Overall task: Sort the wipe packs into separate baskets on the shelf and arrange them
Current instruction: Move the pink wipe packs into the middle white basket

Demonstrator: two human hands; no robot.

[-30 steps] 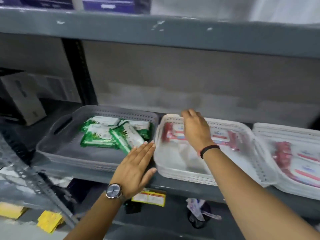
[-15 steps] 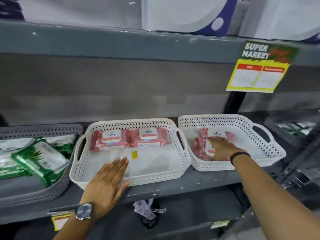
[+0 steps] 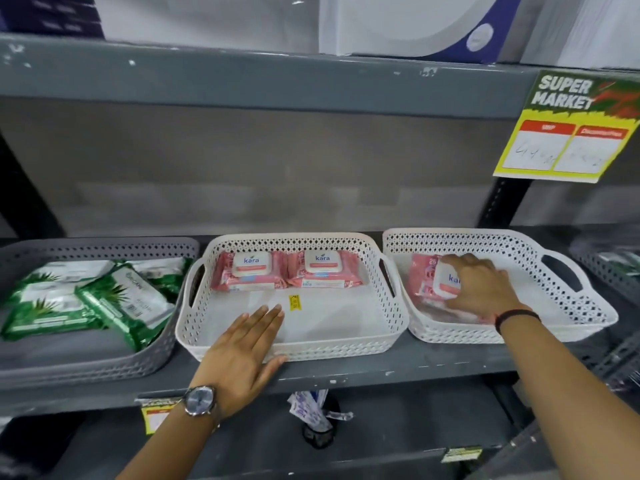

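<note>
Grey metal shelf (image 3: 398, 370) runs across mid-frame, carrying three perforated plastic baskets side by side.

Grey basket (image 3: 86, 367) at left holds the green wipe packs (image 3: 83, 299), loosely piled and overlapping, so already separated by colour but not tidy.

Middle white basket (image 3: 346, 348) has two pink "kara" wipe packs (image 3: 287, 270) flat, side by side against the back wall; front half bare apart from a small yellow sticker (image 3: 294, 302). Looks like room left for another row.

Right white basket (image 3: 568, 317), centre-right of frame, holds more pink wipe packs (image 3: 424, 277) at its left end. Right hand (image 3: 481, 289) lies on top of them, fingers (image 3: 460, 263) curled around the white lid of the top pack, closing on it. Whether it's lifted or just pressed, can't tell. My read: picking it to move or squaring the stack.

Left hand (image 3: 242, 355) lies flat across the front rim of the middle basket, fingers together and extended, gripping nothing. Probably bracing the basket so it doesn't slide.

Yellow-green "SUPER MARKET" price sign (image 3: 568, 129) hangs at upper right.
</note>
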